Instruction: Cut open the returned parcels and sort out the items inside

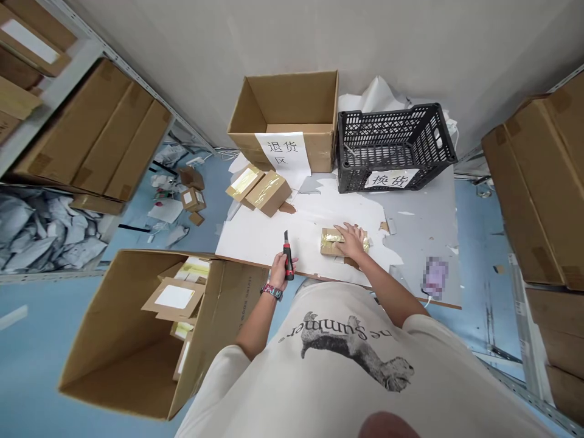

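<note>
- As the left hand (283,272) grips a knife (288,258) at the near edge of the desk (424,225), the right hand (350,240) rests on a parcel (331,241) bound in shiny gold tape.
- Left hand: the fingers (279,265) are clamped around the knife's red-and-black handle, with its tip pointing up and a band and watch (272,292) on the wrist.
- Right hand: the fingers (345,230) are spread apart across the top of the parcel.
- Parcel: it lies flat on the desk, just ahead of the person's torso and to the right of the knife.
- Ahead on the desk: two small taped boxes (258,191) sit side by side near the far edge, beside a carton (283,100) with an open top and a paper sign (283,152) reading 退货区.
- Far right of the desk: a black plastic crate (392,131) stands next to that carton, with a sign (391,178) reading 换货.
- Also on the desk: a blurred purple item (435,277) lies near the right edge.
- Lower left: an open carton (123,328) stands on the blue floor (31,340) beside the desk, holding card mailers (173,298).
- Both sides: metal shelves (533,340) carry closed cartons (533,182).
</note>
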Tool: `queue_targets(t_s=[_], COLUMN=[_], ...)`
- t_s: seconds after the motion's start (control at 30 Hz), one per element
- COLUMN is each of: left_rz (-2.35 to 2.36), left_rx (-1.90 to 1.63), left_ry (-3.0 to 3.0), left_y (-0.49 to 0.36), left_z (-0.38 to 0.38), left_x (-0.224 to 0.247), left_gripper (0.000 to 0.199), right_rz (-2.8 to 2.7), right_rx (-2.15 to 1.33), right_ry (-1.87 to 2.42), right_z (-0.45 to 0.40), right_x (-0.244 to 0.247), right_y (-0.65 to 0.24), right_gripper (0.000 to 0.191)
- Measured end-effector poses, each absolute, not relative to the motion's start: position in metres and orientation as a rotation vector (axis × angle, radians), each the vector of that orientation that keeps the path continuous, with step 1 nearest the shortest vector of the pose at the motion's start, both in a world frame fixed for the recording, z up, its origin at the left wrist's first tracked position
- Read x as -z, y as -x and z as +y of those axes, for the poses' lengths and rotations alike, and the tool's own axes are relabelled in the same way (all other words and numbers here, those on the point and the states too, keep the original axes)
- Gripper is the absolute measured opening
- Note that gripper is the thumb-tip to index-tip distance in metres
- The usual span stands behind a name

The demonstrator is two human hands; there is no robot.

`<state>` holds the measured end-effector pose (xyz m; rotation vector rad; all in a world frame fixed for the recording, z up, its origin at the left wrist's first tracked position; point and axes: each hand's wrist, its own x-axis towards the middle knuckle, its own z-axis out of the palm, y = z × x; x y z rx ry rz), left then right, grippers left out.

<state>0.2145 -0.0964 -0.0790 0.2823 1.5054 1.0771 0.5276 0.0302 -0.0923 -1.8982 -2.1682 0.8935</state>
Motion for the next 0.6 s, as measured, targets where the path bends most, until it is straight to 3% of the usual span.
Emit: queue_targets(t_s=[0.13,0.23,0.43,0.6], left_rz=[1.4,1.452,1.556,1.581], left_rx=[-0.978,-0.812,-0.486,-0.275], left_ry=[-0.383,-0.574,-1.529,-1.774], left_y=[-0.232,-0.234,-0.228,-0.228], left_z=[-0.089,-0.088,-0.09,-0.073], left_x=[0.073,0.065,0.042,0.042], left_gripper=[0.083,0.09,0.06,0.058], right_rz=[-2.168,-2.241,-2.315,-2.356], right_rx=[-0.966,-0.833,-0.628,-0.63], right_ry=[1.931,1.799,1.725,1.716], right_z=[0.042,0.033,0.025,0.034], right_x=[0.094,0.093,0.089,0.088], right_y=[-0.526,-0.529,-0.529,-0.527], right_gripper=[0.064,0.061,0.054,0.053])
